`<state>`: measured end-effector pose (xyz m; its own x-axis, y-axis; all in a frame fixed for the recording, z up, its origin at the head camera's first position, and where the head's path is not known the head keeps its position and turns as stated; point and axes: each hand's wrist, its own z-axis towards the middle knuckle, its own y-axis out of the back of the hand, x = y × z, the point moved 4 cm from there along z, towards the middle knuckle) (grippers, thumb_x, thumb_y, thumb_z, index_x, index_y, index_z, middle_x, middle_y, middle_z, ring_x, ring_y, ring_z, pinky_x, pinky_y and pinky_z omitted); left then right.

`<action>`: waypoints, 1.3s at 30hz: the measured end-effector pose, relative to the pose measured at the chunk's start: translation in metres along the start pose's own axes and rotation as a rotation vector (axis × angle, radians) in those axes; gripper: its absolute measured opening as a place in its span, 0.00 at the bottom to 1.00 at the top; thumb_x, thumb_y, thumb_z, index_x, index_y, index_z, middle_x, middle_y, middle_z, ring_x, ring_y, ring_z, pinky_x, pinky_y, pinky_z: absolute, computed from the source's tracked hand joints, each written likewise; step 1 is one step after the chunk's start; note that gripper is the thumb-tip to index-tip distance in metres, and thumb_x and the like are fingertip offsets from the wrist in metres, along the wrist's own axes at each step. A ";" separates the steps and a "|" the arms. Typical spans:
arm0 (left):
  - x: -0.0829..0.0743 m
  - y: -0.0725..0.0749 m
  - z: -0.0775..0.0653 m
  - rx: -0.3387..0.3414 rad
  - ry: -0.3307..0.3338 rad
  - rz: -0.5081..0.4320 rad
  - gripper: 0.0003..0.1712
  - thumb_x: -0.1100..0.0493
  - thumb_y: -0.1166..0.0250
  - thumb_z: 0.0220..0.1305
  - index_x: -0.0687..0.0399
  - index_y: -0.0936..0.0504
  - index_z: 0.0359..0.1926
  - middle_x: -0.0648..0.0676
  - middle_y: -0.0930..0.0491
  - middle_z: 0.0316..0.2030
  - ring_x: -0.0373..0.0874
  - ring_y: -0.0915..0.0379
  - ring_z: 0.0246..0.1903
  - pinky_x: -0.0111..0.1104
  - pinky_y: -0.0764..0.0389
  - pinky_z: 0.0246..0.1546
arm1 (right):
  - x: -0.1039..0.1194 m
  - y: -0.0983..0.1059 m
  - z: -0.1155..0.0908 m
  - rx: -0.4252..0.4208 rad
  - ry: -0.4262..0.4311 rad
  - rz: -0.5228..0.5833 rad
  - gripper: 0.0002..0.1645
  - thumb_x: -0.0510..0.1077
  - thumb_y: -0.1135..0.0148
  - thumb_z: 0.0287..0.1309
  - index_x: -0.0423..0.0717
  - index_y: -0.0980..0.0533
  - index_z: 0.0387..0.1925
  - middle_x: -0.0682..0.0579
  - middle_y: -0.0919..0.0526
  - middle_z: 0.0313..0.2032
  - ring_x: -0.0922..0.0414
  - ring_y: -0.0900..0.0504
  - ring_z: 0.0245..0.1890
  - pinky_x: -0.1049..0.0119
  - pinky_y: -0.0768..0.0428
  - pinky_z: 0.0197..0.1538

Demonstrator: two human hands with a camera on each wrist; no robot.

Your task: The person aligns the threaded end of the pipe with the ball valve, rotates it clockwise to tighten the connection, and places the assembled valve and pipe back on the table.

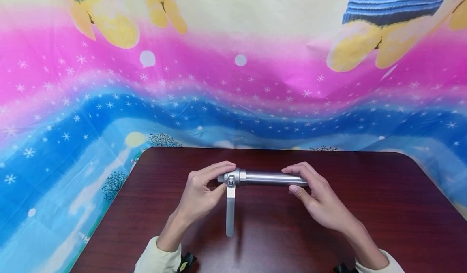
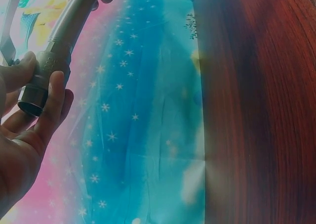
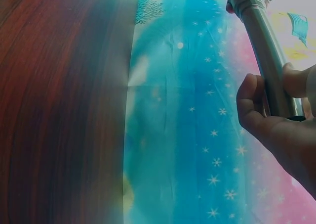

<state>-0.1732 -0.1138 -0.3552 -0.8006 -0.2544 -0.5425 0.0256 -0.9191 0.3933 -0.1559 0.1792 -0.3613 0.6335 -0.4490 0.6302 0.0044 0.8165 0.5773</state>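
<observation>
A metal ball valve [image 1: 237, 176] with a long flat lever handle [image 1: 230, 212] is joined to a smooth steel pipe [image 1: 271, 178], the whole piece lying level across the head view. My left hand [image 1: 200, 192] grips the valve body between thumb and fingers. On the pipe's far right end, my right hand [image 1: 321, 200] pinches with thumb below and fingers above. The lever points toward me, at a right angle to the pipe. In the left wrist view the valve's open end [image 2: 33, 101] faces the palm. The right wrist view has the pipe [image 3: 269, 61] between thumb and curled fingers.
Below the hands spreads a dark red-brown wooden table [image 1: 277, 240] with rounded far corners. Behind it hangs a colourful cloth [image 1: 233, 90] with snowflakes and cartoon figures, dropping past the table's far and left edges. Black straps [image 1: 187, 261] show at the cuffs.
</observation>
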 end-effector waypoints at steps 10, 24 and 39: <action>0.000 0.000 0.000 0.001 0.001 -0.016 0.28 0.85 0.31 0.50 0.65 0.11 0.54 0.61 0.10 0.51 0.48 0.12 0.49 0.24 0.14 0.35 | -0.002 0.000 0.001 0.030 -0.033 0.067 0.27 0.25 0.40 0.70 0.50 0.22 0.65 0.54 0.20 0.52 0.64 0.13 0.41 0.67 0.11 0.44; -0.001 -0.001 0.000 0.014 0.016 -0.020 0.28 0.84 0.31 0.51 0.65 0.11 0.54 0.62 0.10 0.51 0.46 0.13 0.45 0.24 0.14 0.32 | 0.001 0.000 -0.001 -0.010 0.016 -0.029 0.34 0.23 0.30 0.58 0.49 0.21 0.64 0.56 0.23 0.58 0.66 0.25 0.55 0.79 0.28 0.54; -0.001 0.000 0.000 0.004 0.020 -0.034 0.29 0.85 0.32 0.50 0.65 0.11 0.53 0.61 0.10 0.50 0.42 0.14 0.44 0.24 0.15 0.31 | 0.002 -0.001 0.000 -0.001 0.012 -0.031 0.32 0.27 0.33 0.65 0.56 0.21 0.65 0.59 0.19 0.53 0.65 0.21 0.43 0.74 0.23 0.44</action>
<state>-0.1724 -0.1135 -0.3554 -0.7888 -0.2290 -0.5704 -0.0040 -0.9261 0.3773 -0.1547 0.1777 -0.3607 0.6424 -0.4699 0.6054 0.0255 0.8026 0.5960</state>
